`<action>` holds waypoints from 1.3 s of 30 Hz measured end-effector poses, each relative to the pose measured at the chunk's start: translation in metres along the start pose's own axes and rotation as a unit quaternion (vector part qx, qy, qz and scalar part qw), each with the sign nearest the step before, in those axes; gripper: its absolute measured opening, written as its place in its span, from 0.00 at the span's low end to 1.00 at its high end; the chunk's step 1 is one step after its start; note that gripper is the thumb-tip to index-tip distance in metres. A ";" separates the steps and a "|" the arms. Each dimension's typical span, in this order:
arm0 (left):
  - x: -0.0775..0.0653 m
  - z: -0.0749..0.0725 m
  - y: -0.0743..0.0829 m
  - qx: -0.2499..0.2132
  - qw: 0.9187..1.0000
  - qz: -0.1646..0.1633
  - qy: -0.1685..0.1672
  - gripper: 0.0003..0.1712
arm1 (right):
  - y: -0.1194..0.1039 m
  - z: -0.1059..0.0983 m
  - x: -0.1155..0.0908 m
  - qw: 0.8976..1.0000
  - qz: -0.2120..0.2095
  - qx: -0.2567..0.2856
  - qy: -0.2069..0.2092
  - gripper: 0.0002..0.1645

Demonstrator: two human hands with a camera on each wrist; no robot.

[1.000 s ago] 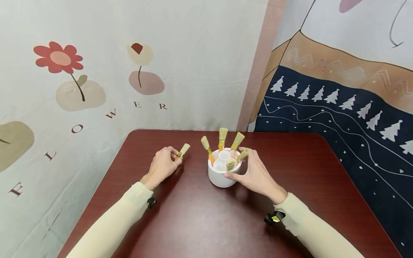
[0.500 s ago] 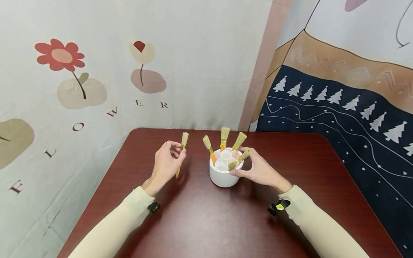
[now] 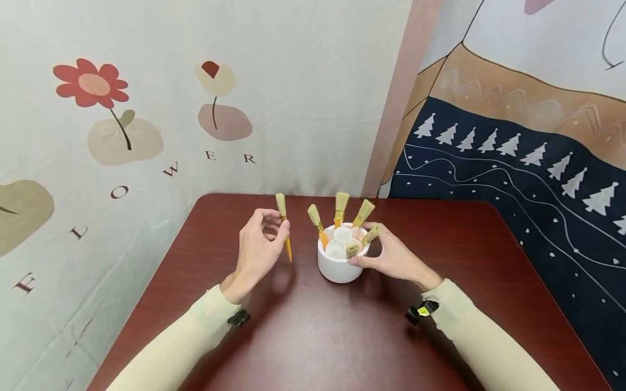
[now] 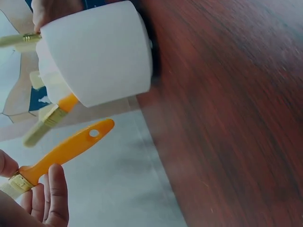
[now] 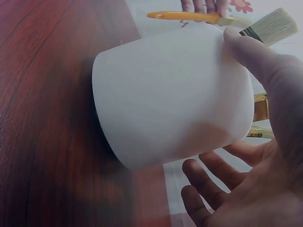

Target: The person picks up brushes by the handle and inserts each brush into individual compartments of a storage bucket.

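My left hand (image 3: 259,244) pinches a paintbrush (image 4: 71,149) by its metal band, between thumb and fingers. The brush stands nearly upright, pale bristles on top, its orange handle (image 3: 288,250) pointing down over the table. To the right sits a round white brush holder (image 3: 340,270) with a round centre cup and compartments around it. Several paintbrushes (image 3: 314,216) lean outward from those compartments, bristles up; the front left compartment holds none. My right hand (image 3: 398,260) grips the holder's right side, its thumb (image 5: 251,52) at the near rim and fingers behind.
Both hands work over a dark red-brown table (image 3: 313,336) with rounded far corners. Close behind it hangs a pale flower-printed cloth (image 3: 303,136), and a navy cloth (image 3: 455,168) with white trees hangs to the right.
The left hand has lifted the paintbrush and turned it from a low slant to nearly upright, shifting slightly right toward the holder. The right hand stays at the holder.
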State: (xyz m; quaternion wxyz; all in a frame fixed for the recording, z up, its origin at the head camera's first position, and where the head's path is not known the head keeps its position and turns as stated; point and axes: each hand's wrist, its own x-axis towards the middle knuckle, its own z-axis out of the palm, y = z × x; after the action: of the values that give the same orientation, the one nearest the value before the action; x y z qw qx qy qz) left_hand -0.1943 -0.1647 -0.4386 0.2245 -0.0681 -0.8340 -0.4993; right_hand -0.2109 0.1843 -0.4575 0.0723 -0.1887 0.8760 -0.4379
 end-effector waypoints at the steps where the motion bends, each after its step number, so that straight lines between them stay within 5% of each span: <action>1: 0.000 0.001 0.002 -0.006 1.000 0.000 0.003 0.15 | 0.000 0.000 0.000 1.000 0.000 0.000 0.001 0.59; 15: -0.004 0.008 0.032 -0.076 0.996 0.034 0.021 0.17 | -0.002 0.002 0.003 1.000 0.006 -0.014 0.014 0.58; 29: -0.008 0.017 0.050 -0.137 0.990 0.035 0.016 0.18 | -0.003 0.002 0.001 1.000 0.000 -0.017 0.015 0.54; 39: -0.013 0.021 0.053 -0.136 0.990 0.033 0.000 0.19 | -0.005 0.003 0.002 0.999 -0.003 -0.030 0.019 0.53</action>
State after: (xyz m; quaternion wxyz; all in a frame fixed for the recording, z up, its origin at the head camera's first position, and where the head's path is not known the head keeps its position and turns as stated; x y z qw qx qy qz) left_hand -0.1710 -0.1190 -0.4099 0.2298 -0.1253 -0.7557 -0.6003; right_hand -0.2111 0.1788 -0.4554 0.0483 -0.1849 0.8893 -0.4154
